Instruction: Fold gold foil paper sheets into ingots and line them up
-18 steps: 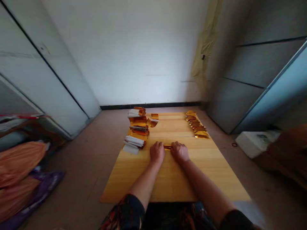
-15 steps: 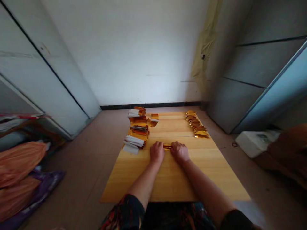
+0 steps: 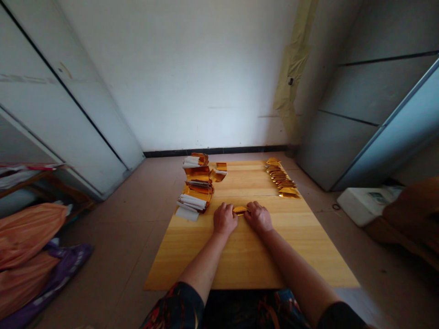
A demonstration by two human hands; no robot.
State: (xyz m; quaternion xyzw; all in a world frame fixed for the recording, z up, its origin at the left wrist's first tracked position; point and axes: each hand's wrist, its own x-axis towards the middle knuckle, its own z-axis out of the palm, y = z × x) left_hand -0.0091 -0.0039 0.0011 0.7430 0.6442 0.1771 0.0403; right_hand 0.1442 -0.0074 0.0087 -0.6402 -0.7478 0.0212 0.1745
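By the left hand (image 3: 225, 219) and right hand (image 3: 259, 218), a foil (image 3: 240, 210) is pinched at its ends, while a folded row (image 3: 282, 180) appears finished and stacked sheets (image 3: 193, 201) seemingly remain unworked.

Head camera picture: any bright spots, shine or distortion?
Head view: white wall brightest centrally, lower right corner dark; head view: the held gold piece shines, its folds too small to read; head view: grey cabinet at right leans outward, likely lens stretch.

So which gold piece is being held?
The gold piece between the left hand and the right hand, one end in each. Neither hand touches the others: the left piles and the right row.
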